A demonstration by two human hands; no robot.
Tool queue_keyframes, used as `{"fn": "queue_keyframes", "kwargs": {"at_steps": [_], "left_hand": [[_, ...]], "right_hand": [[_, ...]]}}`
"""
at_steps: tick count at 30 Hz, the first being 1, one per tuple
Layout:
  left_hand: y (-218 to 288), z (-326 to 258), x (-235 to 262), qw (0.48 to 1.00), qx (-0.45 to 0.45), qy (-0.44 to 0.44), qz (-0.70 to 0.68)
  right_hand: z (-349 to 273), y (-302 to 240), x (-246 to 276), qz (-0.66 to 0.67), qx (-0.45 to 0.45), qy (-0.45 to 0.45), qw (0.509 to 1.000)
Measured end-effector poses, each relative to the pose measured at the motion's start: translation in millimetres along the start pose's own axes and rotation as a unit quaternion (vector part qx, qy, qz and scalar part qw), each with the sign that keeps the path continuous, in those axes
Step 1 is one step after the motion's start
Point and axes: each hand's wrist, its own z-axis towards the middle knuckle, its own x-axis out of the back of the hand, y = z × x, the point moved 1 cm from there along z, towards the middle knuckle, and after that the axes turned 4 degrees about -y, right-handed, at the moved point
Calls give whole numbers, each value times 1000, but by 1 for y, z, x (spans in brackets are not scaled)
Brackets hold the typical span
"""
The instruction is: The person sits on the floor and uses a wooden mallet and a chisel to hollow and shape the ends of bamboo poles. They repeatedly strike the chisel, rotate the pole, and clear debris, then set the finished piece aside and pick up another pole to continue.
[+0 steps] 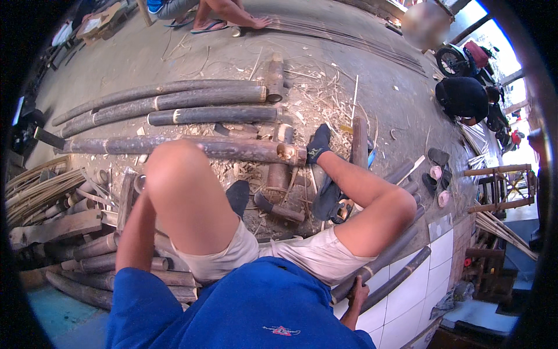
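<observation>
My right hand is low on the right, its fingers closed round the end of a dark bamboo pole beside white tiles. My left forearm runs up beside my raised left knee, which hides that hand; what it holds or touches cannot be seen. Across the floor ahead of my knees lies a thick bamboo pole with a hole cut near its right end. My right foot is against that end. A short curved blade with a wooden handle lies between my legs, next to an upright-pointing bamboo piece.
Several bamboo poles lie farther ahead among pale shavings. Cut bamboo and thin strips are heaped at the left. Another person's hand touches long strips at the back. A crouching person and slippers are at the right.
</observation>
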Motion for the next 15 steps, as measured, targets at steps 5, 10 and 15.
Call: {"fn": "queue_keyframes", "kwargs": {"at_steps": [5, 10, 15], "left_hand": [[-34, 24, -55, 993, -68, -64, -73], [-66, 54, -108, 980, -111, -77, -143], [-81, 69, -136, 968, -103, -21, -228]], "right_hand": [[25, -6, 50, 142, 27, -14, 989], [19, -142, 131, 220, 190, 50, 956], [-108, -345, 149, 93, 492, 206, 841]]}}
